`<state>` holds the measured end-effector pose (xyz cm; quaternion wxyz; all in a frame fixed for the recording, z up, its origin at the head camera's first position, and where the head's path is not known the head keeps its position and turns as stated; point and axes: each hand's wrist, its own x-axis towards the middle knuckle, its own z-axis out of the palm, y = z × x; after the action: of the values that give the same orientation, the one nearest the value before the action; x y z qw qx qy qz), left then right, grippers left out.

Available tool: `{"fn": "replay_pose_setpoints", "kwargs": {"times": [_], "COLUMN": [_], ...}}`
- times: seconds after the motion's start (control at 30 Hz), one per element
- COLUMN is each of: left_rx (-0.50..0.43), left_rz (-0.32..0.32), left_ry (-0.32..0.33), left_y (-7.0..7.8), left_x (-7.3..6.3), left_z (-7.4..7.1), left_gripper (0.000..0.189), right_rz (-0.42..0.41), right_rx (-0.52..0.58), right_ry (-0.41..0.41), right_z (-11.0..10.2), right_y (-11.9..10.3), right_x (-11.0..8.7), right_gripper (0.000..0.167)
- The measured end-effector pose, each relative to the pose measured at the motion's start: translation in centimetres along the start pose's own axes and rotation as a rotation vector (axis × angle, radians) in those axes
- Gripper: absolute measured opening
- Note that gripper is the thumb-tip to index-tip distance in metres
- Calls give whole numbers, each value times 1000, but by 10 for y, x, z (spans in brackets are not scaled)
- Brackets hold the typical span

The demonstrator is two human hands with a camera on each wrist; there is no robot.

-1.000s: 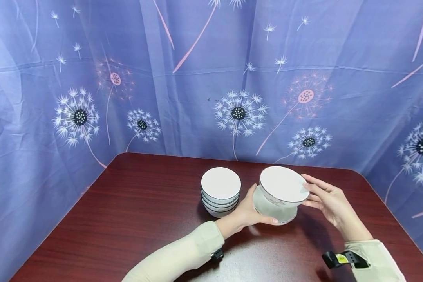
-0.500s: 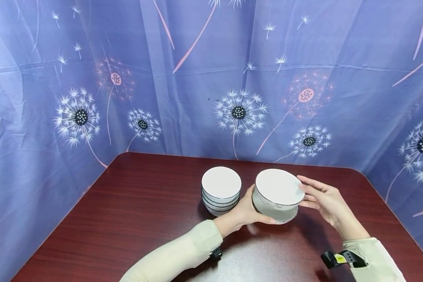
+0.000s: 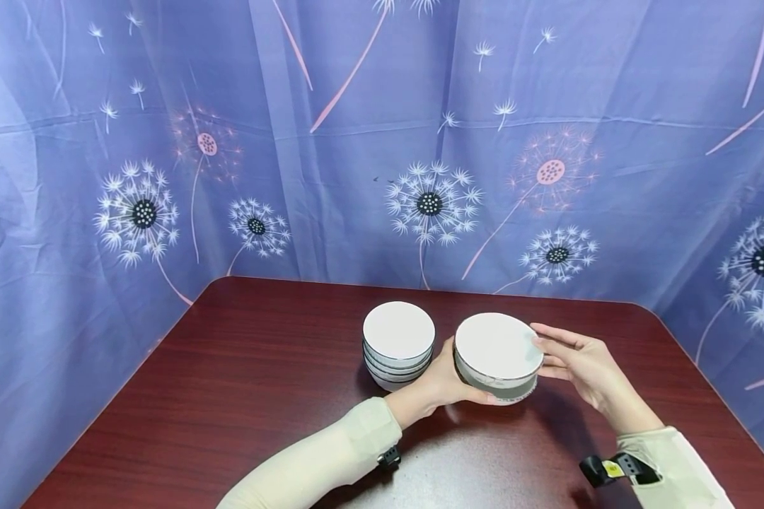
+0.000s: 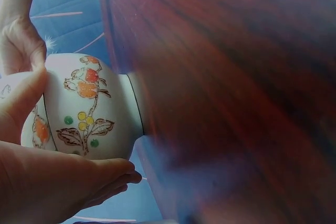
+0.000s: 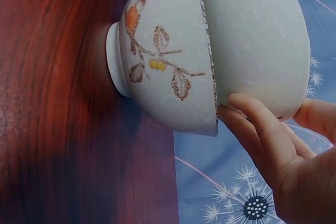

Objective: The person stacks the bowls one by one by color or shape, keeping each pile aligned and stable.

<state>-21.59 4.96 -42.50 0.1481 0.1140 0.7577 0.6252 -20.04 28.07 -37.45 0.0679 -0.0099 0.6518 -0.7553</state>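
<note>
Two white bowls are one above the other, right of the table's middle. My left hand (image 3: 438, 382) grips the lower bowl (image 4: 89, 108) around its sides, thumb in front. Painted birds, berries and leaves decorate its outside. My right hand (image 3: 586, 364) pinches the upper bowl (image 3: 498, 346) at its right rim, thumb on the rim and fingers beneath. The upper bowl tilts slightly and sits partly inside the lower one, a gap showing at the right in the right wrist view. Whether the lower bowl's foot touches the table, I cannot tell.
A stack of several dark-rimmed white bowls (image 3: 398, 339) stands just left of my left hand. All this is on a dark red wooden table (image 3: 242, 367). A blue dandelion-print curtain (image 3: 356, 177) hangs behind and at the sides.
My right hand has lowered the upper bowl down and to the left, further into the lower bowl, and levelled it somewhat. The left hand and lower bowl have hardly moved.
</note>
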Motion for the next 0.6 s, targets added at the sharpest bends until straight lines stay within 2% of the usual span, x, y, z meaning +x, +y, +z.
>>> {"fn": "replay_pose_setpoints", "kwargs": {"times": [0.3, 0.6], "left_rx": [9, 20], "left_rz": [23, 5], "left_ry": [11, 9], "left_y": [-3, -2], "left_x": [1, 2], "left_z": [0, 0], "left_gripper": [109, 110], "right_rz": [31, 10], "right_rx": [-45, -78], "right_ry": [15, 33], "right_z": [0, 1], "right_y": [2, 3], "right_x": [-1, -1], "right_gripper": [31, 27]}}
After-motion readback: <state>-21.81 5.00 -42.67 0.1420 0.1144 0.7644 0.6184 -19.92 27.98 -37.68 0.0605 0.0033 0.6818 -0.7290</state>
